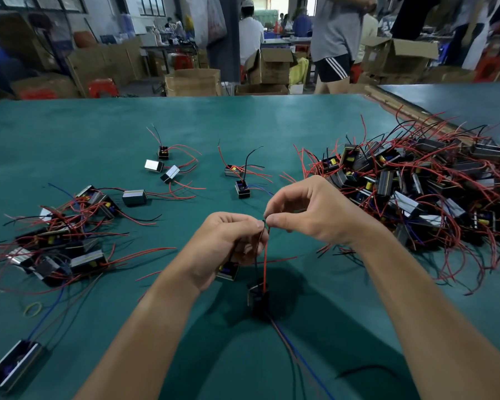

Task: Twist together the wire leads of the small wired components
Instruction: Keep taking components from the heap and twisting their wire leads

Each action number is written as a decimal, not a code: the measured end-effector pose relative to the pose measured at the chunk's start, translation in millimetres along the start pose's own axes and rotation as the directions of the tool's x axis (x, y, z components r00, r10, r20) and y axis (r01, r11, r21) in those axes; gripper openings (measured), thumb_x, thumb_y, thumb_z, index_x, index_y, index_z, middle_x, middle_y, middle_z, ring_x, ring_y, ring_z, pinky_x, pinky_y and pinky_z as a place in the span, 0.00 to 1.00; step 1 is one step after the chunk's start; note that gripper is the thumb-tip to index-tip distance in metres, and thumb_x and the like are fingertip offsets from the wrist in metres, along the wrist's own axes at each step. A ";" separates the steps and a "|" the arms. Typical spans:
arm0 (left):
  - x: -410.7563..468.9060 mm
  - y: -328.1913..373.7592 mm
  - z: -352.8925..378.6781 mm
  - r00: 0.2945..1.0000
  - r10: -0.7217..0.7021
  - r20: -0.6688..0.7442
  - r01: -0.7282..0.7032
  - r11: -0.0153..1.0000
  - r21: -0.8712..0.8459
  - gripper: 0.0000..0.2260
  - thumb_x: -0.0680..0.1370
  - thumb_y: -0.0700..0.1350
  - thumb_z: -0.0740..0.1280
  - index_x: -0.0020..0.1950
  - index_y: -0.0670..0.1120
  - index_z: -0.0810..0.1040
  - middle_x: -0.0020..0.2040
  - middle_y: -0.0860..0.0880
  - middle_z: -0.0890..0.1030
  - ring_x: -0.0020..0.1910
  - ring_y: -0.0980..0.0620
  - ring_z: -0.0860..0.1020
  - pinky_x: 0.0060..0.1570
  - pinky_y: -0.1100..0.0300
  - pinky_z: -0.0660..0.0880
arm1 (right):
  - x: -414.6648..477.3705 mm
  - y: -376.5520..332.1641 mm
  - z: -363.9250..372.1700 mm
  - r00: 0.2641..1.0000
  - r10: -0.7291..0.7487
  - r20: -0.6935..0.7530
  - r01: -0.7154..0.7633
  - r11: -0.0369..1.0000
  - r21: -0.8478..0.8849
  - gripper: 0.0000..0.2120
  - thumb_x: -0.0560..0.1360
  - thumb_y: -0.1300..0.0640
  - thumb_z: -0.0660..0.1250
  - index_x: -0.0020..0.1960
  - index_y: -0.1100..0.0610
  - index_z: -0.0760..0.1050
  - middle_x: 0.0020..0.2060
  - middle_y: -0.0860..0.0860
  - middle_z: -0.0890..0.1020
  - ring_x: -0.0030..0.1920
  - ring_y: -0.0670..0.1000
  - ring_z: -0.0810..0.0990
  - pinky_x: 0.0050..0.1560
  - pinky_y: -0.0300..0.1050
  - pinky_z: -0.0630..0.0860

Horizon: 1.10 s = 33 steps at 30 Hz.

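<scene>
At centre frame, the left hand [231,241] curls round thin leads, with a small black box-shaped component [228,271] tucked under its palm. The right hand [309,215] pinches the lead tips between thumb and forefinger. A second black component [257,295] dangles below on a red insulated wire [265,261]. Whether the tips are crossed is hard to tell.

A good twist likely needs a steady left grip just under the tips and a right pinch rolling one way.

Two components are in hand. Six lie loose at upper middle of the green table mat [272,125], and one sits at lower left. The tangled heap [416,180] at right and the cluster [61,243] at left defy counting.
</scene>
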State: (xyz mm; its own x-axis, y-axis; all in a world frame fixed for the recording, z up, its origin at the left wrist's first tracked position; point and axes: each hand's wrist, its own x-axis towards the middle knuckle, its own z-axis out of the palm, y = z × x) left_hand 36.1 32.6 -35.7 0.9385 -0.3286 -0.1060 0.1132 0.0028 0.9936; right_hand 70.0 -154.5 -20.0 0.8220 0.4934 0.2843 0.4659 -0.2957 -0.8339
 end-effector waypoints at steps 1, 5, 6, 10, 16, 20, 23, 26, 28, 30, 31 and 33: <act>-0.2 -0.6 0.5 1.000 0.014 -0.007 -0.014 1.000 0.007 0.16 0.78 0.39 0.64 0.31 0.45 0.81 0.26 0.47 0.75 0.24 0.54 0.69 0.25 0.67 0.66 | 0.0 -0.8 0.1 1.000 0.009 0.012 -0.009 1.000 -0.003 0.05 0.73 0.64 0.73 0.39 0.57 0.82 0.31 0.62 0.80 0.32 0.50 0.73 0.34 0.48 0.69; 2.1 -4.6 3.2 0.989 0.137 -0.063 -0.128 0.983 0.133 0.15 0.79 0.37 0.64 0.33 0.44 0.81 0.26 0.47 0.77 0.22 0.55 0.69 0.24 0.66 0.67 | -0.8 -1.8 2.3 0.996 0.083 0.025 -0.084 0.996 0.015 0.08 0.75 0.66 0.70 0.37 0.58 0.79 0.29 0.54 0.77 0.31 0.51 0.70 0.32 0.43 0.68; 3.5 -6.9 4.1 0.980 0.180 -0.081 -0.163 0.969 0.184 0.14 0.79 0.36 0.64 0.34 0.43 0.81 0.27 0.47 0.77 0.22 0.54 0.68 0.25 0.65 0.68 | -0.4 -1.7 2.3 0.993 0.115 0.021 -0.115 0.993 0.027 0.09 0.75 0.66 0.70 0.37 0.58 0.79 0.29 0.53 0.76 0.31 0.51 0.69 0.31 0.43 0.67; 5.7 -17.2 7.6 0.910 0.398 -0.113 -0.286 0.802 0.524 0.13 0.78 0.43 0.66 0.35 0.44 0.80 0.26 0.49 0.76 0.23 0.54 0.67 0.26 0.62 0.66 | 1.2 0.4 2.1 0.966 0.260 0.005 -0.260 0.964 0.062 0.11 0.74 0.67 0.70 0.34 0.58 0.78 0.23 0.47 0.72 0.27 0.47 0.65 0.30 0.42 0.62; 3.5 -21.4 9.1 0.787 0.617 -0.009 -0.369 0.482 0.794 0.12 0.76 0.48 0.63 0.36 0.44 0.76 0.28 0.47 0.74 0.28 0.45 0.70 0.29 0.51 0.69 | 1.7 1.8 0.9 0.891 0.447 0.081 -0.454 0.867 0.206 0.12 0.74 0.67 0.67 0.33 0.57 0.75 0.23 0.48 0.68 0.25 0.46 0.60 0.27 0.38 0.58; 3.6 -19.9 9.6 0.808 0.580 -0.103 -0.349 0.611 0.710 0.12 0.75 0.49 0.64 0.35 0.44 0.78 0.28 0.46 0.75 0.27 0.45 0.71 0.28 0.52 0.69 | 0.9 2.6 3.1 0.924 0.377 0.065 -0.383 0.913 0.142 0.11 0.77 0.62 0.68 0.36 0.55 0.76 0.27 0.49 0.70 0.26 0.45 0.64 0.28 0.36 0.62; 3.0 -20.0 8.8 0.813 0.573 -0.104 -0.351 0.625 0.698 0.12 0.75 0.48 0.64 0.33 0.45 0.76 0.26 0.47 0.73 0.26 0.47 0.69 0.27 0.56 0.65 | -0.2 2.8 4.7 0.938 0.339 0.075 -0.346 0.929 0.127 0.11 0.78 0.62 0.66 0.37 0.56 0.75 0.28 0.49 0.70 0.27 0.44 0.65 0.28 0.36 0.63; 3.2 -21.3 10.3 0.818 0.570 -0.082 -0.364 0.623 0.693 0.13 0.76 0.48 0.64 0.33 0.44 0.76 0.27 0.45 0.71 0.26 0.46 0.67 0.27 0.55 0.63 | 0.7 2.6 3.0 0.926 0.367 0.094 -0.377 0.916 0.138 0.12 0.78 0.64 0.65 0.36 0.56 0.74 0.27 0.49 0.69 0.26 0.45 0.63 0.28 0.36 0.62; 4.6 -21.9 10.2 0.823 0.561 -0.087 -0.363 0.638 0.679 0.13 0.76 0.48 0.64 0.34 0.44 0.77 0.27 0.45 0.73 0.25 0.49 0.67 0.26 0.56 0.64 | 2.3 2.3 2.9 0.905 0.409 0.114 -0.424 0.886 0.187 0.13 0.78 0.64 0.64 0.35 0.55 0.73 0.25 0.48 0.68 0.26 0.45 0.61 0.26 0.35 0.60; 5.8 -21.6 9.1 0.832 0.544 -0.114 -0.349 0.671 0.655 0.12 0.76 0.48 0.64 0.35 0.44 0.79 0.28 0.47 0.76 0.25 0.52 0.68 0.27 0.59 0.66 | 5.0 2.1 4.8 0.892 0.444 0.085 -0.451 0.864 0.226 0.14 0.78 0.63 0.63 0.35 0.54 0.72 0.24 0.48 0.68 0.24 0.45 0.61 0.25 0.35 0.60; 6.7 -21.1 7.8 0.837 0.529 -0.139 -0.333 0.694 0.639 0.11 0.76 0.46 0.65 0.35 0.44 0.79 0.28 0.48 0.77 0.25 0.53 0.70 0.27 0.60 0.68 | 6.7 2.3 6.4 0.888 0.458 0.047 -0.457 0.865 0.208 0.14 0.79 0.62 0.62 0.35 0.54 0.71 0.24 0.48 0.69 0.22 0.44 0.61 0.25 0.36 0.60; 8.4 -19.9 5.4 0.855 0.478 -0.201 -0.280 0.751 0.598 0.11 0.77 0.43 0.67 0.35 0.45 0.80 0.27 0.50 0.78 0.24 0.56 0.71 0.29 0.61 0.70 | 9.2 3.9 10.0 0.878 0.476 -0.044 -0.470 0.877 0.097 0.12 0.80 0.58 0.60 0.38 0.53 0.70 0.23 0.46 0.71 0.21 0.43 0.64 0.27 0.38 0.62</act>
State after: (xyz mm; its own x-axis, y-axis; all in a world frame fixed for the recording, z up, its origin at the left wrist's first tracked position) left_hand 40.0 24.7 -56.2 0.9220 -0.0893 0.3767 -0.3723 -0.4706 0.7999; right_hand 76.2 -143.0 -25.3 0.9583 0.2563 -0.1263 -0.0100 -0.4118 -0.9112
